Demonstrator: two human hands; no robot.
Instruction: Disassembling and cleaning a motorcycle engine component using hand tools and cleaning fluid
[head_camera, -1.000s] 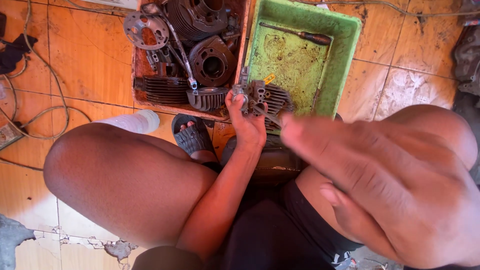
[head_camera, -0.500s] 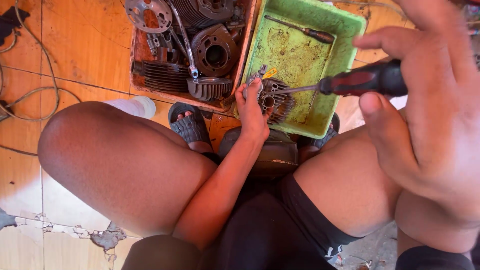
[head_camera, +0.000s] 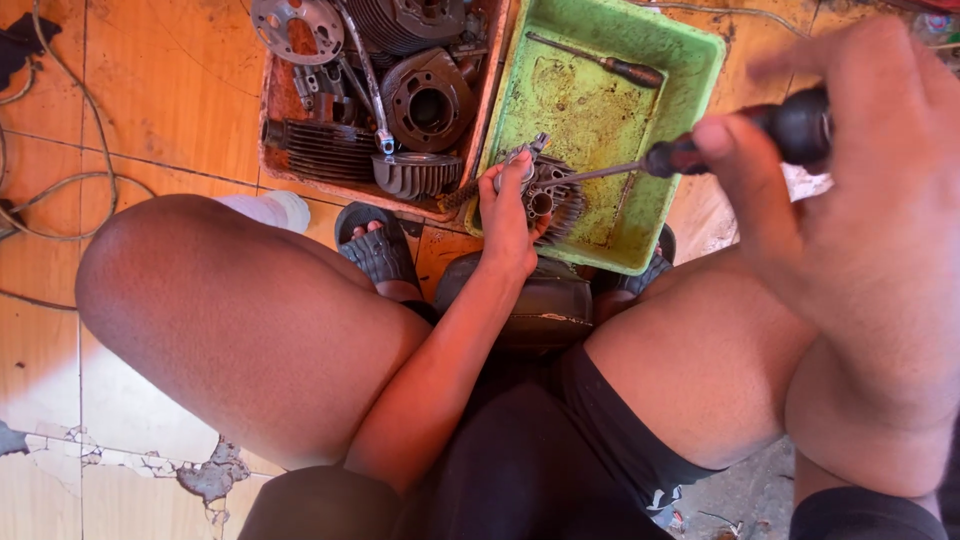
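Screwdriver (head_camera: 700, 150) clenched in right hand (head_camera: 850, 230), shaft running leftward, tip at finned part (head_camera: 555, 200) gripped by left hand (head_camera: 507, 215) in green tray (head_camera: 690, 110), upper centre of frame.

Floor-level repair workshop, rusty tray (head_camera: 275, 120) of engine parts (head_camera: 425, 100), cracked tiled floor (head_camera: 150, 90)

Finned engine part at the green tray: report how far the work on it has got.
Done: other stripped parts lie in the rusty tray. In hand: the left hand grips the finned engine part at the green tray, and the right hand points a screwdriver at it. Left: the part looks assembled; a second screwdriver lies unused in the tray.
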